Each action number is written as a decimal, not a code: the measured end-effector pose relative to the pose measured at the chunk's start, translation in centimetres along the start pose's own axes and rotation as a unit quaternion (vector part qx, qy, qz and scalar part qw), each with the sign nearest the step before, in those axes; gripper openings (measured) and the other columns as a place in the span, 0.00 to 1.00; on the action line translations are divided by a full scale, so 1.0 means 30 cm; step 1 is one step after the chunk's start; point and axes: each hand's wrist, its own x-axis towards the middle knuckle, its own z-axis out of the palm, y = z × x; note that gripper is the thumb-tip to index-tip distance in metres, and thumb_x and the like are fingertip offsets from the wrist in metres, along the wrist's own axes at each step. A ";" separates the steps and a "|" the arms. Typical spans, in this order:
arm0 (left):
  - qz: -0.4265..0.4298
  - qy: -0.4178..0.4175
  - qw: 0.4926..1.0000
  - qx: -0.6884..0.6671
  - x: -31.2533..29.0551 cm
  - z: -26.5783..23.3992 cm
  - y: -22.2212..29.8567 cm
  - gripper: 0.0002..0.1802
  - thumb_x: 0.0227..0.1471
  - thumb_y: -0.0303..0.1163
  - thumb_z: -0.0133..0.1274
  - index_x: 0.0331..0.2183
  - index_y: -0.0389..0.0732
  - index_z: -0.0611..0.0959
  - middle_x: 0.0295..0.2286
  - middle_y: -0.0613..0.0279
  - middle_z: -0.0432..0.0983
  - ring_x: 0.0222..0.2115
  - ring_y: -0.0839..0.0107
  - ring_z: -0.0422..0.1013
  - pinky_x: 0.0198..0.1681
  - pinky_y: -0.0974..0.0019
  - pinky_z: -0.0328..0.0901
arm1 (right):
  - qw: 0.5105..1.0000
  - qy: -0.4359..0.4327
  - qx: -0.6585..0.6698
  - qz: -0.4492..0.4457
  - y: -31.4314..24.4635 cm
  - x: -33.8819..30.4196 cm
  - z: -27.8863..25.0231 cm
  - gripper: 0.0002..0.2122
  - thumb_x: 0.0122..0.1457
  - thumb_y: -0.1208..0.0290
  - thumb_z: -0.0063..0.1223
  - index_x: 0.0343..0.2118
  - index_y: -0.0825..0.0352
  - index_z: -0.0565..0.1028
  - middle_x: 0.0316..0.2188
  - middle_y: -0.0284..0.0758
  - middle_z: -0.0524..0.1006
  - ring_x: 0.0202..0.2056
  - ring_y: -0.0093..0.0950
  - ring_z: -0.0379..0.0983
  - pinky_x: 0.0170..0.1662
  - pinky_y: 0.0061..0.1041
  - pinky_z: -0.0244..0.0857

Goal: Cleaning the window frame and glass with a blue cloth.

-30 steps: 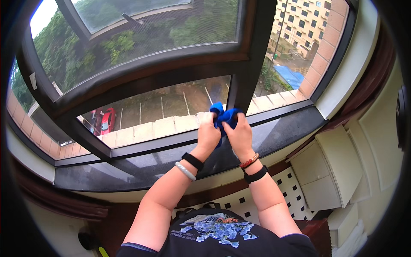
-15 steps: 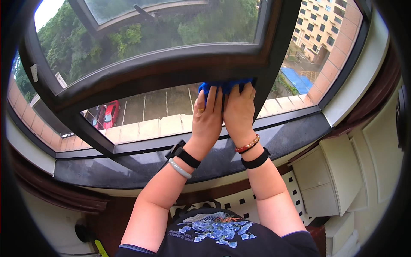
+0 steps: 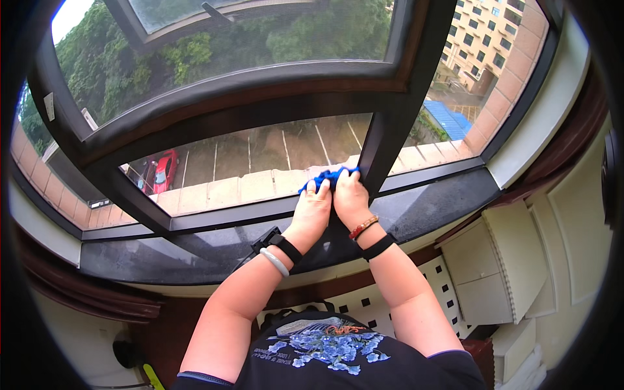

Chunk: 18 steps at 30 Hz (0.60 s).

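Note:
A bunched blue cloth (image 3: 331, 177) is pressed against the lower window pane (image 3: 260, 156), near its bottom right corner. My left hand (image 3: 313, 211) grips the cloth's left part with curled fingers. Close beside it, my right hand (image 3: 351, 200) holds the right part, next to the dark upright window bar (image 3: 383, 140). Both hands are above the dark stone sill (image 3: 221, 250). What lies under the cloth and the fingertips is hidden.
Above the lower pane is a screened window section (image 3: 260, 39) in a dark frame. At right stand a white cabinet (image 3: 481, 279) and a dark red curtain (image 3: 539, 175); another curtain (image 3: 91, 286) is at lower left. Outside, a red car (image 3: 165, 171) is parked.
Both hands have moved down the pane with the blue cloth, from its top edge to its bottom edge. The fingers, stretched out before, are now more curled.

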 end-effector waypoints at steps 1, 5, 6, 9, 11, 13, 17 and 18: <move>-0.017 -0.003 0.998 -0.062 -0.007 -0.004 -0.005 0.25 0.43 0.28 0.49 0.46 0.30 0.74 0.46 0.47 0.66 0.50 0.50 0.60 0.54 0.56 0.59 | 1.000 -0.006 -0.015 -0.002 0.002 -0.006 0.011 0.06 0.56 0.73 0.47 0.34 0.69 0.68 0.30 0.46 0.72 0.27 0.39 0.77 0.27 0.34 0.73; -0.066 -0.018 0.981 -0.181 -0.003 -0.049 -0.025 0.18 0.41 0.21 0.49 0.40 0.35 0.76 0.45 0.49 0.67 0.43 0.50 0.66 0.45 0.57 0.65 | 0.999 -0.015 0.039 -0.017 0.033 -0.008 -0.007 0.11 0.50 0.72 0.53 0.35 0.69 0.68 0.30 0.46 0.72 0.28 0.43 0.76 0.29 0.38 0.72; -0.077 -0.040 0.971 -0.222 -0.003 -0.063 -0.036 0.18 0.40 0.19 0.49 0.39 0.35 0.76 0.44 0.50 0.68 0.42 0.50 0.66 0.43 0.57 0.65 | 0.999 -0.015 0.038 -0.020 0.034 -0.015 -0.022 0.11 0.50 0.72 0.53 0.35 0.69 0.68 0.30 0.46 0.72 0.28 0.43 0.76 0.29 0.38 0.72; -0.120 0.053 0.960 -0.247 0.011 -0.130 -0.079 0.17 0.38 0.16 0.49 0.36 0.36 0.77 0.43 0.53 0.68 0.41 0.51 0.67 0.43 0.57 0.66 | 0.989 0.004 0.144 -0.020 -0.011 0.011 -0.106 0.17 0.46 0.69 0.58 0.38 0.66 0.66 0.32 0.45 0.73 0.33 0.47 0.74 0.33 0.41 0.70; -0.143 0.144 0.948 -0.244 0.047 -0.213 -0.112 0.16 0.37 0.16 0.48 0.34 0.36 0.76 0.43 0.56 0.68 0.40 0.51 0.67 0.43 0.57 0.66 | 0.975 0.093 0.194 -0.059 -0.060 0.034 -0.187 0.18 0.48 0.68 0.59 0.40 0.65 0.67 0.34 0.45 0.71 0.33 0.47 0.73 0.32 0.41 0.69; -0.146 0.220 0.943 -0.201 0.095 -0.310 -0.165 0.21 0.37 0.15 0.49 0.39 0.36 0.77 0.43 0.57 0.68 0.40 0.52 0.66 0.44 0.56 0.65 | 0.952 0.181 0.224 -0.106 -0.116 0.083 -0.269 0.18 0.51 0.67 0.58 0.42 0.66 0.68 0.34 0.45 0.71 0.34 0.46 0.72 0.33 0.40 0.68; -0.146 0.287 0.936 -0.143 0.153 -0.418 -0.264 0.24 0.37 0.18 0.52 0.42 0.39 0.78 0.45 0.60 0.68 0.44 0.54 0.64 0.46 0.56 0.62 | 0.924 0.234 0.262 -0.150 -0.212 0.142 -0.366 0.19 0.52 0.67 0.59 0.44 0.71 0.69 0.38 0.48 0.68 0.37 0.48 0.70 0.36 0.38 0.66; -0.147 0.287 0.936 -0.141 0.152 -0.402 -0.261 0.24 0.37 0.18 0.52 0.42 0.39 0.78 0.45 0.60 0.68 0.44 0.54 0.64 0.46 0.56 0.62 | 0.918 0.248 0.257 -0.171 -0.218 0.149 -0.362 0.20 0.52 0.67 0.59 0.45 0.72 0.68 0.40 0.49 0.68 0.38 0.48 0.70 0.36 0.39 0.66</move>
